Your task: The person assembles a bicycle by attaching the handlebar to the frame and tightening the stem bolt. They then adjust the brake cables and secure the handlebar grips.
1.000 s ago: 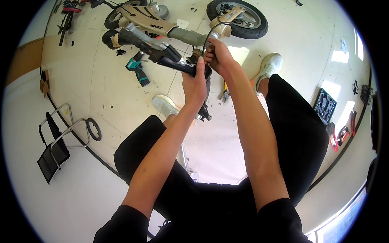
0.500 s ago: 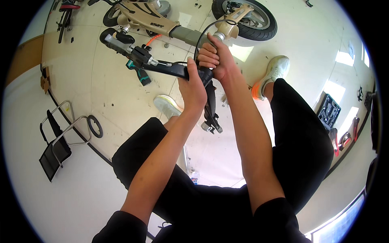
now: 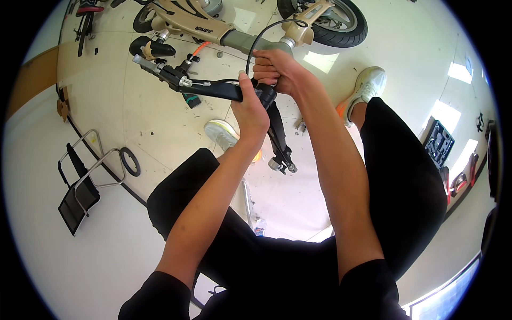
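Observation:
A beige small-wheeled bike (image 3: 197, 24) lies across the floor at the top of the view. Its black handlebar (image 3: 216, 89) points toward me, one arm reaching left and the other (image 3: 278, 136) hanging down. My left hand (image 3: 250, 113) is closed on the bar near its middle, thumb lying along the top. Just beyond, my right hand (image 3: 278, 70) wraps in a fist round the handlebar stem, which its fingers mostly hide. A black cable (image 3: 255, 40) loops from there to the fork. A brake lever (image 3: 146, 64) shows at the bar's left end.
A teal and black power drill (image 3: 192, 100) lies partly hidden under the bar. The bike's front wheel (image 3: 341, 29) is at the top. To the right are an open tool case (image 3: 439, 143) and red-handled tools (image 3: 460, 181); to the left, a chair (image 3: 80, 200) and a loose tyre (image 3: 129, 161).
The handlebar has turned slightly and now covers more of the drill. My right hand has shifted a little left, and its thumb, raised before, now lies down over the stem.

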{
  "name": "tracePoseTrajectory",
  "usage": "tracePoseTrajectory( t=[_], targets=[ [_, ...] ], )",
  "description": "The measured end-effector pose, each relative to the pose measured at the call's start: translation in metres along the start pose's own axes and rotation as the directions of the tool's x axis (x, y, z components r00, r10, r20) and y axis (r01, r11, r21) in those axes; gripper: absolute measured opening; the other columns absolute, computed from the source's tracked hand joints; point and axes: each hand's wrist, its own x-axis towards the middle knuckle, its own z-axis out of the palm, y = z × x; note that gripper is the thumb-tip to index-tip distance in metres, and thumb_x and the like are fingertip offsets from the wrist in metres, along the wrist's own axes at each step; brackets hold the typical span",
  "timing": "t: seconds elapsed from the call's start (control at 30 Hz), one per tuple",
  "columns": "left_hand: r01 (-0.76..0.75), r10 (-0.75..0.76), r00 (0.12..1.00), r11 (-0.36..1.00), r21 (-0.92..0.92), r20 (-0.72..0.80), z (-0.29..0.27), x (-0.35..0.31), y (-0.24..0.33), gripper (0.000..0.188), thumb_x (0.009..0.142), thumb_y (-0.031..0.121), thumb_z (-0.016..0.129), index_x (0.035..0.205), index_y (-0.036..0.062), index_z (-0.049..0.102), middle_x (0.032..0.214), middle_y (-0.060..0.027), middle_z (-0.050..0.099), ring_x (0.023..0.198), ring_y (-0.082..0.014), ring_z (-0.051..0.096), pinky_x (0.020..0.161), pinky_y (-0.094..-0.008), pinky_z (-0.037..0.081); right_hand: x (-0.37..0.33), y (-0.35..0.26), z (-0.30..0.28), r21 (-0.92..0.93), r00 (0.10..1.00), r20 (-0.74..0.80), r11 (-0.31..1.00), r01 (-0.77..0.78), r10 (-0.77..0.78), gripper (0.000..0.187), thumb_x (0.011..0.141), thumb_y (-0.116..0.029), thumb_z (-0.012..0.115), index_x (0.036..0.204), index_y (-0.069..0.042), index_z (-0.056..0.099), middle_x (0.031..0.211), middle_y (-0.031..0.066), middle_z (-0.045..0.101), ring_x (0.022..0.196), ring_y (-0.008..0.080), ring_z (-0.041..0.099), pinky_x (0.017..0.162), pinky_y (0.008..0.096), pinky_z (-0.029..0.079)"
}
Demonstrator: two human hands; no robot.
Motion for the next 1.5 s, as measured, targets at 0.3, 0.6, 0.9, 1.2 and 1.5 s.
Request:
tracePoseTrajectory(
  t=[0.3,0.6,0.9,1.2,1.5],
  targets=[
    [0.197,-0.215,0.963,0.973,0.122,0.161,-0.008,0.001,0.016,0.074,0.085,0.07,0.031,0.084,0.0013,0.057,0.066,-0.0111,0.061,0.055,-0.0249,0.064,0.06,-0.0351,0.053,-0.011,0.012,0.003,0.22,0.925,-0.191,0.904,0.367,-0.329,0.025,0.095,-0.024,0.048,0.079,-0.005,0.045,0.066,0.0046,0.043,0.059,0.0148,0.041,0.056,0.0279,0.043],
    [-0.148,0.157,0.987,0.967,0.208,-0.028,-0.001,-0.018,0.012,0.042,0.087,0.039,0.06,0.076,-0.0006,0.057,0.07,-0.0001,0.051,0.066,-0.0061,0.045,0.057,-0.0233,0.037,-0.021,0.007,-0.001,-0.144,0.886,-0.255,0.922,0.361,-0.387,0.024,0.091,-0.022,0.051,0.075,-0.006,0.046,0.064,0.0039,0.045,0.057,0.0154,0.044,0.053,0.0287,0.041],
    [0.2,-0.201,0.98,0.976,-0.091,0.003,0.005,-0.018,0.011,0.049,0.085,0.055,0.052,0.098,0.0082,0.055,0.082,-0.0027,0.058,0.077,-0.0144,0.058,0.072,-0.0278,0.042,-0.006,0.0,-0.02,0.25,0.96,0.129,0.945,0.21,-0.248,0.041,0.096,-0.025,0.045,0.058,-0.015,0.03,0.05,-0.0056,0.023,0.038,0.0059,0.017,0.033,0.022,0.014],
    [0.342,-0.346,0.936,0.937,-0.069,-0.066,0.013,-0.017,0.022,0.059,0.085,0.066,0.038,0.091,0.0097,0.055,0.076,-0.0054,0.057,0.068,-0.0177,0.055,0.071,-0.0318,0.043,-0.005,0.02,-0.012,0.457,0.893,-0.209,0.768,0.449,-0.398,0.038,0.093,-0.02,0.043,0.06,-0.017,0.026,0.049,-0.0053,0.019,0.039,0.0083,0.016,0.036,0.0251,0.015],
    [0.294,-0.295,0.954,0.956,-0.017,-0.058,0.014,-0.015,0.016,0.056,0.088,0.059,0.037,0.094,0.006,0.055,0.073,-0.0079,0.058,0.069,-0.0192,0.059,0.069,-0.0325,0.046,-0.007,0.017,-0.017,0.462,0.911,-0.166,0.786,0.411,-0.378,0.039,0.094,-0.019,0.043,0.058,-0.016,0.028,0.048,-0.0055,0.02,0.038,0.0078,0.017,0.034,0.0244,0.016]
  ],
)
